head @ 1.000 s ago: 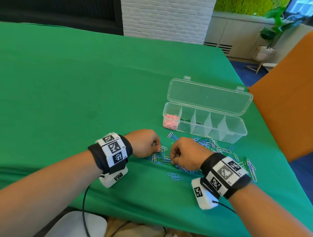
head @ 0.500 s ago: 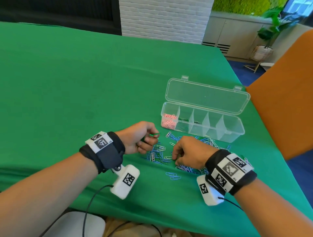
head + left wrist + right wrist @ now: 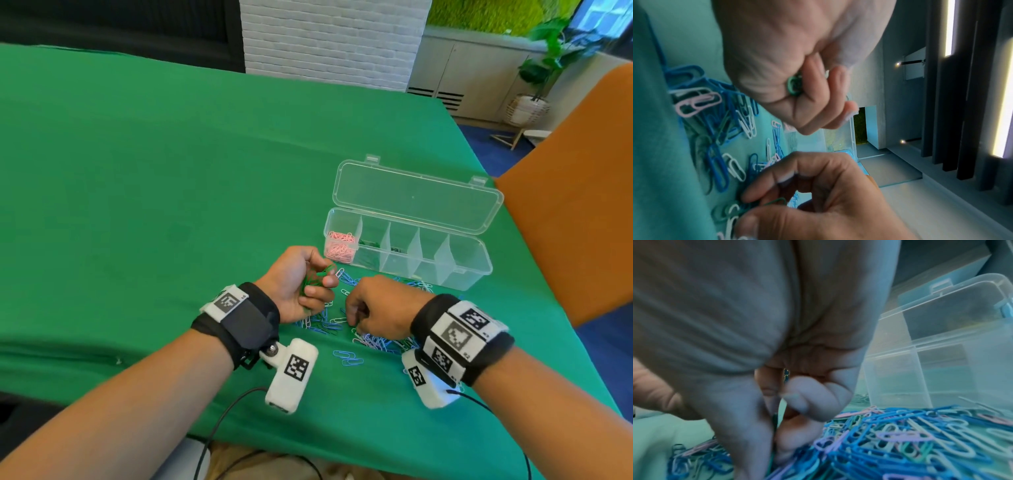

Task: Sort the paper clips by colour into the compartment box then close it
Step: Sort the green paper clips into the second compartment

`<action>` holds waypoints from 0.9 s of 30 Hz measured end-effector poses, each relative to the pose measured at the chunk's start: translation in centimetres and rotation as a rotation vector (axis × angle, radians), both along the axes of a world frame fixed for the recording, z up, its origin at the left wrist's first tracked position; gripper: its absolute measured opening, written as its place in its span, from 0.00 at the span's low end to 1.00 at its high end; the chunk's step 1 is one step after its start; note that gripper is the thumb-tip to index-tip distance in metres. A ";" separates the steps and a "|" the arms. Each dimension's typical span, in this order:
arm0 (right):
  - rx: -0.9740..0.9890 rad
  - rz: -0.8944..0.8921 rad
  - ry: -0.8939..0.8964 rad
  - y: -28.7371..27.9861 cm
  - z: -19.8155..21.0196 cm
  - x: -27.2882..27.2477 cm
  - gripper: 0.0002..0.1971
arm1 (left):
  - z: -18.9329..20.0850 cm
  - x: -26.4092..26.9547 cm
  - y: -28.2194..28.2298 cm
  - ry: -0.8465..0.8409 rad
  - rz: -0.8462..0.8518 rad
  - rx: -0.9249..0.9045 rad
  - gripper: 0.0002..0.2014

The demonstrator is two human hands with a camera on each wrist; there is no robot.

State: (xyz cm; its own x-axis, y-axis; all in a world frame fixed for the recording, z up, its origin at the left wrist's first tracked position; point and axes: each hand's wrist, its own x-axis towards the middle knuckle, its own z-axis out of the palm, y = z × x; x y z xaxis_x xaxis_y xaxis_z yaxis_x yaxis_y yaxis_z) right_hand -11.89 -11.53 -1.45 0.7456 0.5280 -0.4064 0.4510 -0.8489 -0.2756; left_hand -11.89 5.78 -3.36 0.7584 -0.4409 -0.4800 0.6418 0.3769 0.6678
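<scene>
We see left hand (image 3: 301,281) lifted off bench (image 3: 144,178), fingers curled round bunch of green paper clips (image 3: 313,281). Right hand (image 3: 376,308) pinches 1 green clip (image 3: 774,202) in loose pile (image 3: 342,318) of blue, white, pink, green clips near right front edge. Clear compartment box (image 3: 455,270) behind pile, lid (image 3: 418,195) open; pink clips (image 3: 339,246) fill leftmost of 5 compartments, few green in next.
</scene>
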 end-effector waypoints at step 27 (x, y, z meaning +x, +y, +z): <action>0.396 -0.335 -0.041 1.3 -2.2 -1.4 0.03 | 0.0 -0.2 0.9 0.073 0.145 0.139 0.21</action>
